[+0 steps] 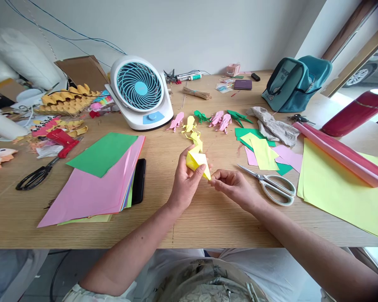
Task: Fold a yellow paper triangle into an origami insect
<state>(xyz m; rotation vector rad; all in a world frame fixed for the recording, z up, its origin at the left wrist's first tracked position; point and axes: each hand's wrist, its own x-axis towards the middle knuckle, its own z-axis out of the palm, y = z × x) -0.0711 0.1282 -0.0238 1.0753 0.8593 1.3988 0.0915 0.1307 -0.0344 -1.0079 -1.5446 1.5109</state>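
Note:
A partly folded piece of yellow origami paper is held over the middle of the table. My left hand is closed round its left side, the thumb lying across the front. With thumb and forefinger, my right hand pinches the pointed lower tip of the same paper. Just beyond stand folded paper figures: yellow ones, pink ones and green ones. White-handled scissors lie to the right of my right hand.
Left are stacked coloured sheets, a black phone, black-handled scissors and a white fan. Right are cut paper pieces, a grey cloth, yellow sheets, a red bottle and a teal bag.

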